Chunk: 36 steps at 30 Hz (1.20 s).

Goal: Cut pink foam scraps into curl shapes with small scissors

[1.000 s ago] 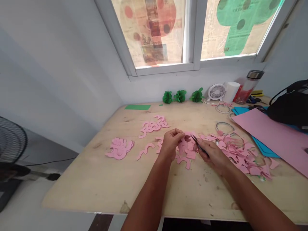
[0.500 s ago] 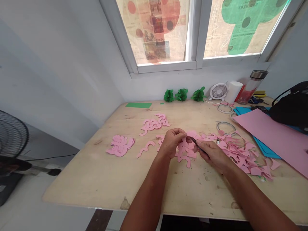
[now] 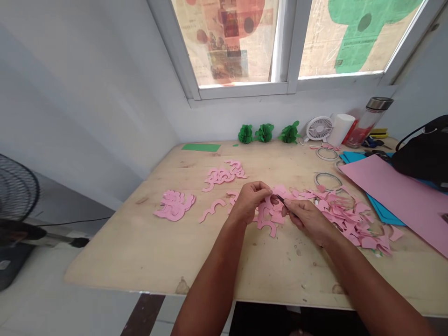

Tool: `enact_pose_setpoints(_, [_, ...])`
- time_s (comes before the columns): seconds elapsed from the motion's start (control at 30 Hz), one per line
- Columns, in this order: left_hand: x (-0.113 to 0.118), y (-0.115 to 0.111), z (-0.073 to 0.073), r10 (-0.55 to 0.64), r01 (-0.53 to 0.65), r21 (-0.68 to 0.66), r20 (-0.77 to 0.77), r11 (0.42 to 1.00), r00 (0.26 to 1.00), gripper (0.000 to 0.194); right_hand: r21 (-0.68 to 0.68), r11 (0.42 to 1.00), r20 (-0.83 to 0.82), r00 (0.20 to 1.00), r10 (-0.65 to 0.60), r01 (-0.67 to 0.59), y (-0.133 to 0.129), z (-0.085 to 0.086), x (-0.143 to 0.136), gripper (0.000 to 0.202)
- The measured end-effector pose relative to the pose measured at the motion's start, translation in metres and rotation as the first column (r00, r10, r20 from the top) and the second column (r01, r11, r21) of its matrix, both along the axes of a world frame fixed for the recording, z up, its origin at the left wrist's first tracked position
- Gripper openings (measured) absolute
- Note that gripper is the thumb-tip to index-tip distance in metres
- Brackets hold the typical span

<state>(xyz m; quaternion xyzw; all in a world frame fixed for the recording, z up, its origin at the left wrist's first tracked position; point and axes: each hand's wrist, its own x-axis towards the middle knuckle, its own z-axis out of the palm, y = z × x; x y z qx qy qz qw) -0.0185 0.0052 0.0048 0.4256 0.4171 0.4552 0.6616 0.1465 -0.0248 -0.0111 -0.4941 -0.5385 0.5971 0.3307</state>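
Observation:
My left hand (image 3: 252,198) pinches a curved pink paper piece (image 3: 266,203) between thumb and fingertips above the table. Closed around slim dark scissors (image 3: 280,198), my right hand (image 3: 305,215) keeps the blades at the edge of that paper. The handles are mostly hidden by my fingers. Below the hands lie more pink paper pieces (image 3: 268,227), partly covered. To the left are a wavy pink strip (image 3: 213,210), a cluster of wavy pink cutouts (image 3: 222,175) and a stack of pink cutouts (image 3: 174,205).
Pink scraps (image 3: 350,219) are heaped right of my hands. Pink paper (image 3: 395,196) lies over blue sheets (image 3: 385,212), beside a black bag (image 3: 423,156). Along the back stand green paper figures (image 3: 264,133), a small white fan (image 3: 319,128) and a bottle (image 3: 371,121). Tape rings (image 3: 328,181) lie nearby.
The view has tilted down slightly, so the table sits a little higher in it. Both hands keep nearly the same position on the paper and scissors.

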Motion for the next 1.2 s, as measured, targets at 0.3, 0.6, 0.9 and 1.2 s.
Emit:
enact_pose_setpoints(0.3, [-0.0005, 0.0008, -0.0009, -0.010, 0.010, -0.008, 0.010, 1.000, 1.000, 0.011, 0.009, 1.000, -0.003, 1.000, 0.005, -0.005, -0.0010, 0.0005, -0.0002, 0.041])
enact_pose_setpoints(0.6, [-0.0024, 0.0009, -0.0032, -0.038, 0.037, 0.028, 0.007, 0.999, 0.999, 0.012, -0.003, 1.000, 0.001, 1.000, -0.001, 0.001, -0.0010, -0.0014, -0.0003, 0.043])
enact_pose_setpoints(0.9, [-0.0027, 0.0009, -0.0022, -0.053, 0.052, 0.022, 0.027, 0.998, 0.998, 0.012, -0.021, 1.000, 0.016, 1.000, -0.012, 0.012, -0.0027, 0.0010, -0.0021, 0.042])
enact_pose_setpoints(1.2, [-0.0062, 0.0013, -0.0029, -0.098, 0.097, 0.015, 0.053, 0.995, 0.994, 0.012, -0.014, 1.000, -0.015, 1.000, -0.006, 0.006, -0.0040, 0.0018, -0.0039, 0.042])
